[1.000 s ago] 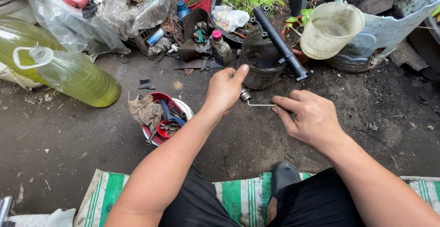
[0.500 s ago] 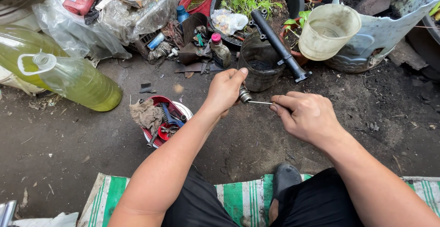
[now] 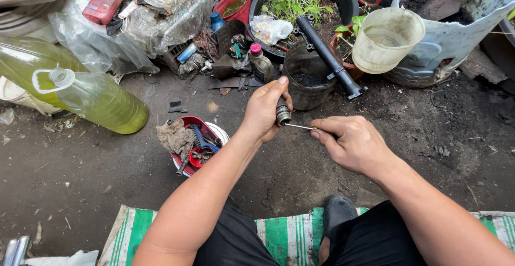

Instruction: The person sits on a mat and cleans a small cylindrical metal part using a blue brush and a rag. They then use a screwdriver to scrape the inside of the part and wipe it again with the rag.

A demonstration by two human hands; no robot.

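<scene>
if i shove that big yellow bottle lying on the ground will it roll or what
The bottle lies on its side and looks round, so it would probably roll. It looks nearly full of yellow liquid, so likely heavy. Its clear plastic wall may flex under a grip.

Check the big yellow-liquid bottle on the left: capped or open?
Open. The bottle lies tipped on the ground; its neck shows no cap, only a loose ring hanging beside it.
</scene>
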